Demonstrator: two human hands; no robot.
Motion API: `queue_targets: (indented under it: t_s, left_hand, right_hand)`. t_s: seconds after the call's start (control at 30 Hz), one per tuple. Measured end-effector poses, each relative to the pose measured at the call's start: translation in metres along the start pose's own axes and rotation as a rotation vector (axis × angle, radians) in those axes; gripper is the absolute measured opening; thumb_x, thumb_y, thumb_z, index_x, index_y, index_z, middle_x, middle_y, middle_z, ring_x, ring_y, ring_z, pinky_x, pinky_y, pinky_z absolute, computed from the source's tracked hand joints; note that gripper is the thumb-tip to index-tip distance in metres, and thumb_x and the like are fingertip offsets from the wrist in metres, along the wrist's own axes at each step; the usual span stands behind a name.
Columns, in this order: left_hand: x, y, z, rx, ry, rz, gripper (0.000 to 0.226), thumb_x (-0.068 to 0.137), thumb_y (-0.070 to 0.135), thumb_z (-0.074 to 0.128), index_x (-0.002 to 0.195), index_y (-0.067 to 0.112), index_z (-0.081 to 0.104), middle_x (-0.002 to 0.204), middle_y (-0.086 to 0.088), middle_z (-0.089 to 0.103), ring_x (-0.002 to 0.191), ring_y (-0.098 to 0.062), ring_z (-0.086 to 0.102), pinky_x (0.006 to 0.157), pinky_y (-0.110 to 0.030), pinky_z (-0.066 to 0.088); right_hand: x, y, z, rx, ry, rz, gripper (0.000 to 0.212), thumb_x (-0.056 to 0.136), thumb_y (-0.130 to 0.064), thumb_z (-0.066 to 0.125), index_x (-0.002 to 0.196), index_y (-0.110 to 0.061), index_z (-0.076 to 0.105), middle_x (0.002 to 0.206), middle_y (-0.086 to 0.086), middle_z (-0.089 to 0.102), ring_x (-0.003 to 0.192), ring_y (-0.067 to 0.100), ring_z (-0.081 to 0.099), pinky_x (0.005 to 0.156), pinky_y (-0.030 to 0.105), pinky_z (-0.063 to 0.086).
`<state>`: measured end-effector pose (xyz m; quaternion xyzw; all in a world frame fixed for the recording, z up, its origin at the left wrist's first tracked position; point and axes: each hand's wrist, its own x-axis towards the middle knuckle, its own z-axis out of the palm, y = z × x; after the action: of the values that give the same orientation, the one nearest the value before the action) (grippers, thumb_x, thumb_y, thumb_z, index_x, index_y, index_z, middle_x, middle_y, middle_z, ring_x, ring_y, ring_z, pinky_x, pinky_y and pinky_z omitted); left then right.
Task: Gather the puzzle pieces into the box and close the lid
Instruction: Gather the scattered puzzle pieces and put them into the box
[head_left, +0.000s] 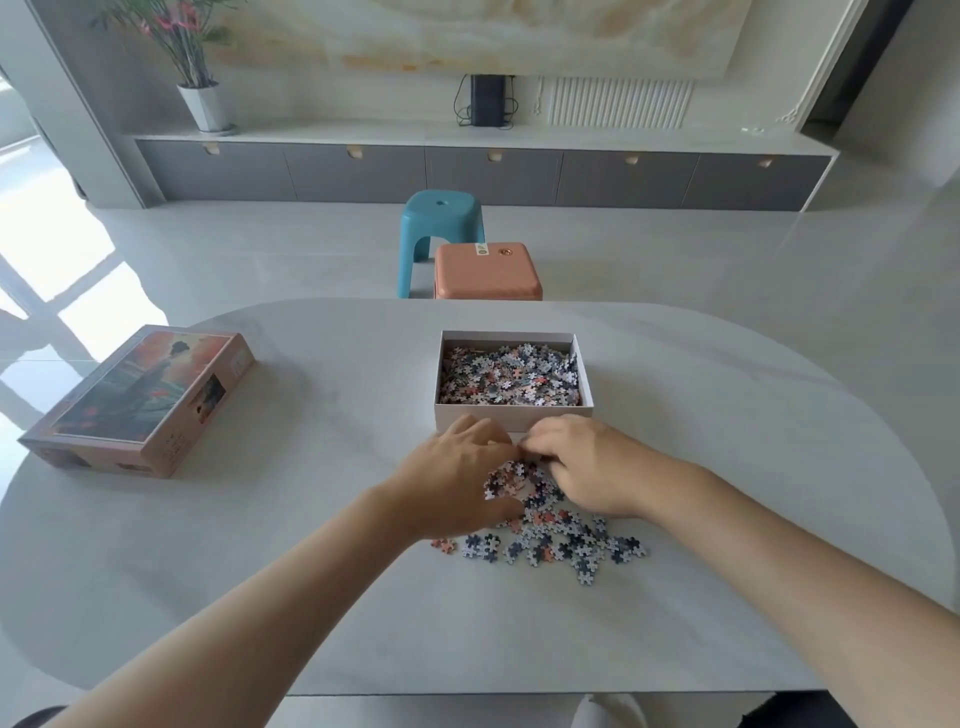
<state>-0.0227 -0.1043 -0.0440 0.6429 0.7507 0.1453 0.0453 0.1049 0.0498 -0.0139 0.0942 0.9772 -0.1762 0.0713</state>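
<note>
An open white box (511, 417) stands in the middle of the table, holding a heap of small puzzle pieces. Just in front of it lies a loose pile of puzzle pieces (556, 540) in grey, dark blue, white and pink. My left hand (457, 478) and my right hand (582, 467) cup a clump of pieces between them, fingertips nearly meeting by the box's near wall. The curled fingers hide how many pieces they hold. The pink picture lid (140, 400) lies flat at the table's left.
The white oval table (727, 467) has bare surface on both sides of the box. Beyond its far edge stand a teal stool (440, 228) and an orange stool (487, 270). A grey cabinet runs along the back wall.
</note>
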Motion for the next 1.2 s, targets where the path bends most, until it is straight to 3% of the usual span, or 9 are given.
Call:
queue_targets:
  t_s: [0.23, 0.37, 0.43, 0.57, 0.73, 0.87, 1.0, 1.07, 1.2]
  left_hand:
    - [-0.004, 0.017, 0.001, -0.028, -0.028, -0.052, 0.064, 0.082, 0.066, 0.051, 0.133, 0.028, 0.049, 0.124, 0.008, 0.049, 0.114, -0.012, 0.045, 0.095, -0.038, 0.045]
    - [-0.005, 0.038, 0.008, 0.075, -0.132, -0.116, 0.099, 0.066, 0.088, 0.042, 0.145, 0.031, 0.027, 0.141, 0.007, 0.028, 0.131, -0.015, 0.027, 0.108, -0.042, 0.030]
    - [-0.005, 0.044, 0.016, 0.115, -0.128, -0.101, 0.102, 0.061, 0.092, 0.040, 0.144, 0.035, 0.026, 0.141, 0.008, 0.027, 0.131, -0.015, 0.025, 0.108, -0.041, 0.027]
    - [-0.005, 0.048, 0.025, 0.133, -0.052, -0.070, 0.093, 0.063, 0.090, 0.040, 0.140, 0.038, 0.035, 0.134, 0.010, 0.035, 0.125, -0.014, 0.031, 0.104, -0.037, 0.030]
    - [0.001, 0.045, 0.023, 0.046, 0.023, -0.101, 0.061, 0.079, 0.064, 0.050, 0.132, 0.033, 0.047, 0.123, 0.011, 0.044, 0.118, -0.015, 0.038, 0.100, -0.035, 0.036]
    - [0.001, 0.055, 0.023, 0.000, 0.016, -0.164, 0.077, 0.074, 0.075, 0.042, 0.138, 0.031, 0.036, 0.129, 0.009, 0.039, 0.121, -0.015, 0.033, 0.101, -0.036, 0.032]
    - [0.005, 0.067, 0.032, 0.081, -0.043, -0.124, 0.105, 0.061, 0.090, 0.042, 0.146, 0.030, 0.024, 0.144, 0.008, 0.028, 0.131, -0.017, 0.025, 0.108, -0.039, 0.025]
    - [0.010, 0.065, 0.034, 0.096, -0.031, -0.094, 0.097, 0.065, 0.086, 0.046, 0.143, 0.031, 0.032, 0.142, 0.008, 0.031, 0.130, -0.018, 0.027, 0.108, -0.038, 0.026]
    - [0.016, 0.054, 0.033, 0.006, -0.020, -0.053, 0.071, 0.074, 0.072, 0.054, 0.134, 0.035, 0.047, 0.130, 0.011, 0.041, 0.123, -0.015, 0.033, 0.104, -0.037, 0.033]
  right_hand:
    - [-0.034, 0.005, -0.018, 0.100, -0.009, 0.145, 0.041, 0.093, -0.022, 0.055, 0.132, -0.034, 0.058, 0.134, -0.012, 0.055, 0.115, 0.009, 0.054, 0.095, 0.024, 0.041]
    - [-0.056, 0.014, -0.023, -0.078, -0.195, 0.381, 0.102, 0.064, -0.058, 0.077, 0.150, -0.031, 0.030, 0.140, -0.002, 0.032, 0.125, 0.018, 0.044, 0.097, 0.033, 0.044]
    - [-0.061, 0.012, -0.016, -0.097, -0.233, 0.432, 0.112, 0.056, -0.059, 0.083, 0.149, -0.027, 0.028, 0.138, 0.002, 0.029, 0.123, 0.022, 0.047, 0.099, 0.035, 0.046]
    - [-0.052, 0.012, -0.004, 0.023, -0.102, 0.380, 0.082, 0.062, -0.041, 0.087, 0.133, -0.023, 0.051, 0.122, -0.002, 0.046, 0.106, 0.019, 0.055, 0.090, 0.033, 0.050]
    - [-0.035, 0.006, 0.006, 0.184, 0.040, 0.327, 0.029, 0.077, -0.019, 0.078, 0.106, -0.022, 0.072, 0.101, -0.002, 0.071, 0.095, 0.016, 0.065, 0.085, 0.031, 0.053]
    - [-0.036, 0.008, -0.013, 0.251, 0.060, 0.320, 0.041, 0.074, -0.027, 0.081, 0.113, -0.027, 0.068, 0.096, -0.012, 0.065, 0.086, 0.008, 0.063, 0.074, 0.021, 0.049]
    - [-0.055, 0.024, -0.031, 0.069, -0.266, 0.444, 0.061, 0.065, -0.030, 0.088, 0.113, -0.033, 0.051, 0.108, -0.006, 0.055, 0.076, 0.017, 0.069, 0.067, 0.033, 0.059]
    - [-0.059, 0.027, -0.026, 0.056, -0.338, 0.456, 0.049, 0.062, -0.025, 0.089, 0.098, -0.031, 0.056, 0.101, -0.001, 0.064, 0.070, 0.022, 0.072, 0.065, 0.033, 0.061]
    - [-0.051, 0.024, -0.018, 0.125, -0.207, 0.394, 0.020, 0.069, -0.013, 0.082, 0.079, -0.026, 0.071, 0.076, -0.001, 0.074, 0.056, 0.016, 0.068, 0.054, 0.024, 0.057]
